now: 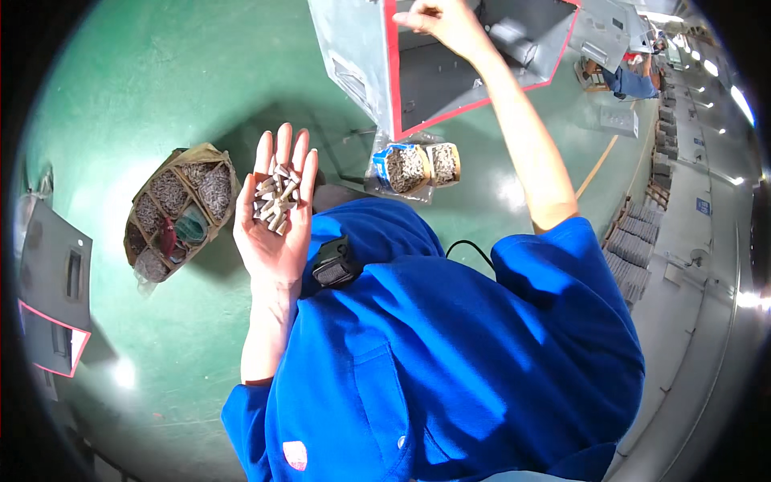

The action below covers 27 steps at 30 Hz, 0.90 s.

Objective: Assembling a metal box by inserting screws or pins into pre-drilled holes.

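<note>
Smooth metal cabinet (metal-looking, anyway), glossy floor

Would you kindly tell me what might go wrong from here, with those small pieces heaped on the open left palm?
The small grey pieces lie loose on the open left hand, so a tilt could spill some onto the green floor. The right hand is bare and up at the red-trimmed edge of the grey metal cabinet; it might get scraped if that edge is sharp.

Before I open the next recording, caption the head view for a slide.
Left hand open, palm up, bearing small grey pieces; right hand at the red rim of a grey cabinet.
</note>
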Available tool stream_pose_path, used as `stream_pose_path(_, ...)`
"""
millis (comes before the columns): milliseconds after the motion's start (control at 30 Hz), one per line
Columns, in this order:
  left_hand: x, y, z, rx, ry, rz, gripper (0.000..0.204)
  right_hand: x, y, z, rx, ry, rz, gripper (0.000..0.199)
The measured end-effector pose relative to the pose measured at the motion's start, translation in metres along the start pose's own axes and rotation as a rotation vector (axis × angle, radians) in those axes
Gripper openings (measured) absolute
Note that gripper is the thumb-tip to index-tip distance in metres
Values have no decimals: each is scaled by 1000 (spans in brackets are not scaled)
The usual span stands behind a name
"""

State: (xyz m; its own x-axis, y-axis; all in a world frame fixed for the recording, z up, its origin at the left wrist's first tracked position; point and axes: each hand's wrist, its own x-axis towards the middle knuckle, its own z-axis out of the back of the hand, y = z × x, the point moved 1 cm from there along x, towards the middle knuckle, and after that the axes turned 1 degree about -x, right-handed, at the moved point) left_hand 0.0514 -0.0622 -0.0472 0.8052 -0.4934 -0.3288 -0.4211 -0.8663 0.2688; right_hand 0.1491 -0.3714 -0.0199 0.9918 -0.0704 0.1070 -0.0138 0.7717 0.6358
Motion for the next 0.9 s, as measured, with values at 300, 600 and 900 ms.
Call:
stream_pose_path(300, 2, -1, 4, 94, -34, -38, 51, -33, -4, -95, 255, 377, -86, 55)
stream_pose_path(600, 0, -5, 9, 107, -82, -128, 51, -54, -23, -165, 195, 719, -48, 49)
stream_pose_path(900, -8, -9, 16, 63, -170, -215, 47, -56, 20, -177, 86, 447, 190, 55)
